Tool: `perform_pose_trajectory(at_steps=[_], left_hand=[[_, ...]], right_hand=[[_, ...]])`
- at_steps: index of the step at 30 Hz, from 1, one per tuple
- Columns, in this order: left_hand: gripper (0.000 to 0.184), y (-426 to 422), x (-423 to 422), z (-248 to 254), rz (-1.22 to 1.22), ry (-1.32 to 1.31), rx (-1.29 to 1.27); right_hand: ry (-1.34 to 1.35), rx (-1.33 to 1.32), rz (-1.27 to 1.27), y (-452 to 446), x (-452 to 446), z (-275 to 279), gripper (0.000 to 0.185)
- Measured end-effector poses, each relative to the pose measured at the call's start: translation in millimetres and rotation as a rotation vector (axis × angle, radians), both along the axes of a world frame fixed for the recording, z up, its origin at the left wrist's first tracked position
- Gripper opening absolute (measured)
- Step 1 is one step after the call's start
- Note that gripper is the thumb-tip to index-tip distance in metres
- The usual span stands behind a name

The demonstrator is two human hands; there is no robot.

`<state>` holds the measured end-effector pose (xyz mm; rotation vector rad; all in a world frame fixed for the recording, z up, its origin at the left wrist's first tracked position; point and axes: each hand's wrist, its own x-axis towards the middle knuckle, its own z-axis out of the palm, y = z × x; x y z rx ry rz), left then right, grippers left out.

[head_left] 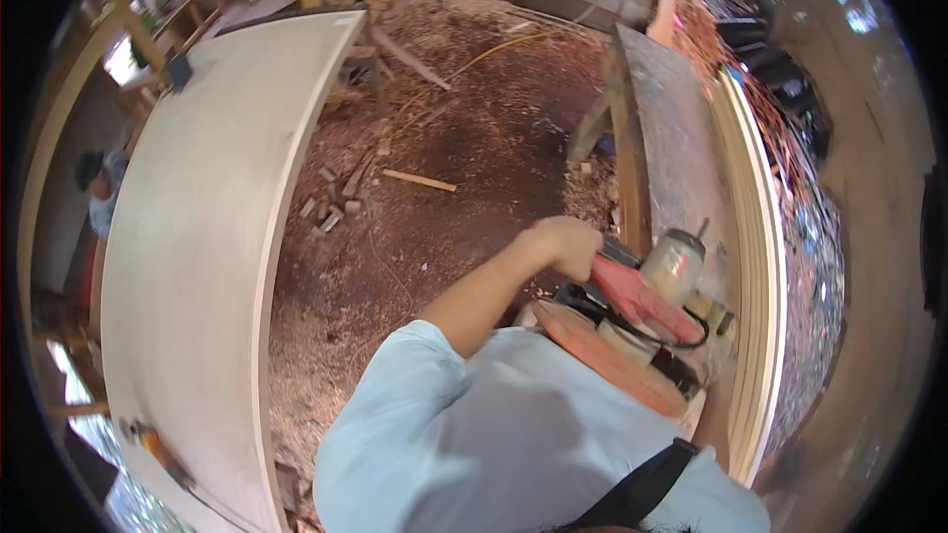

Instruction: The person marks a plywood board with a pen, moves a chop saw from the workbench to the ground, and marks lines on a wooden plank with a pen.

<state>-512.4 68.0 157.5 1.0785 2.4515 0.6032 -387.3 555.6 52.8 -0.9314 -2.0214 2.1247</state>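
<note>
My left hand [575, 249] is wrapped round the red handle of a large power saw [637, 301] held close in front of my body. The saw has a grey motor housing, a black cord loop and a rust-orange round part facing my shirt. My right forearm [715, 426] reaches up from below on the saw's other side. The right hand's fingers are hidden there, so their grip does not show. Beside the saw stands a stack of pale boards [755, 316], next to a dusty workbench [681, 128].
A long pale panel [212, 207] lies at left, with an orange-handled tool [158, 454] on it. Wood offcuts [336, 212], a yellow hose [484, 54] and shavings litter the floor [464, 138]. Another person [102, 188] is beyond the panel. Scrap lies behind the boards.
</note>
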Motion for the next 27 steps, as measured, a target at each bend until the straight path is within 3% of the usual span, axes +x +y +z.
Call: perform_pose_trajectory(at_steps=[8,14,17,20,22,25,27], left_hand=[[0.034,-56,-90,-12,0.148,0.012,-0.032],[0.028,-89,-216,-40,0.237,0.067,-0.046],[0.024,-102,-259,-26,0.335,0.018,-0.043],[0.032,-114,-307,-36,0.403,-0.046,-0.092],[0.033,-121,-334,-30,0.511,-0.103,-0.105],[0.033,-140,-376,-31,0.477,-0.105,-0.109],[0.033,-153,-410,-35,0.503,-0.133,-0.113]], right_hand=[[0.022,-0.055,0.025,-28,-101,-15,0.053],[0.045,-0.118,0.117,-45,-279,-36,0.051],[0.049,-0.141,0.162,-53,-372,-36,0.050],[0.018,-0.169,0.204,-49,-444,-74,0.047],[-0.089,-0.054,0.332,-29,-489,-105,0.048],[-0.059,-0.103,0.330,-87,-538,-65,0.047],[-0.061,-0.175,0.347,-98,-572,-74,0.046]])
